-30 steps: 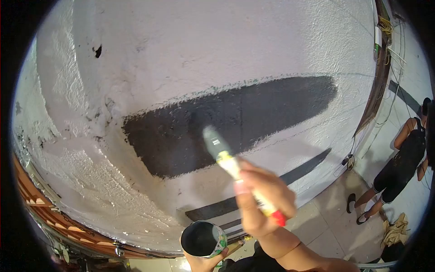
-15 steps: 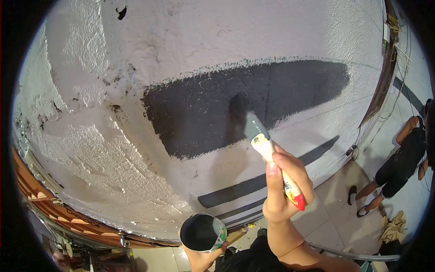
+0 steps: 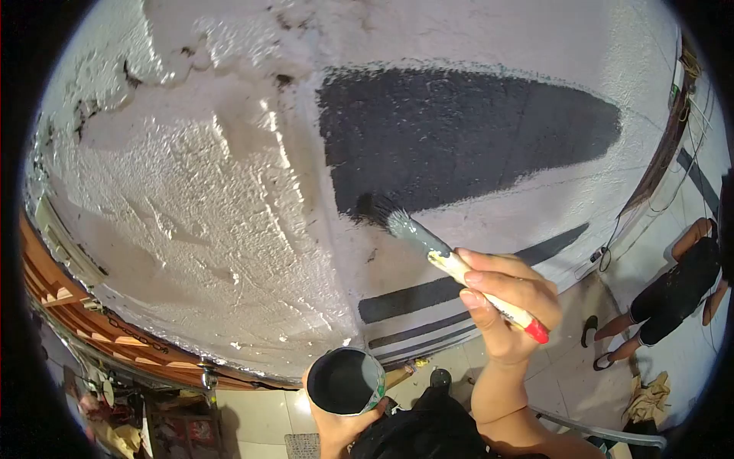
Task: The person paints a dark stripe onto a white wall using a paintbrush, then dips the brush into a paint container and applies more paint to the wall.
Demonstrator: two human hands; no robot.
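My right hand (image 3: 512, 298) grips a paintbrush (image 3: 449, 263) by its pale, red-tipped handle. The dark, wet bristles touch the lower left edge of a large dark grey painted patch (image 3: 451, 130) on the white wall (image 3: 252, 176). In my left hand (image 3: 336, 430) is a cup (image 3: 380, 389) of dark grey paint (image 3: 339, 376), held upright low in front of me with the fingers around its side. Between the cup and the patch runs a dark painted stripe (image 3: 417, 300), with thinner stripes under it.
At the right, another person (image 3: 680, 287) in dark clothes stands on the tiled floor (image 3: 554, 344). Crumpled brown paper (image 3: 648, 396) lies near them. A metal rail (image 3: 604, 432) crosses the lower right. Orange-brown wooden trim (image 3: 57, 287) runs along the lower left, with assorted clutter below.
The brush has moved left and down, from near the patch's middle to its lower left edge, its bristles now pressed on the wall. The view has shifted; the cup stays in my left hand.
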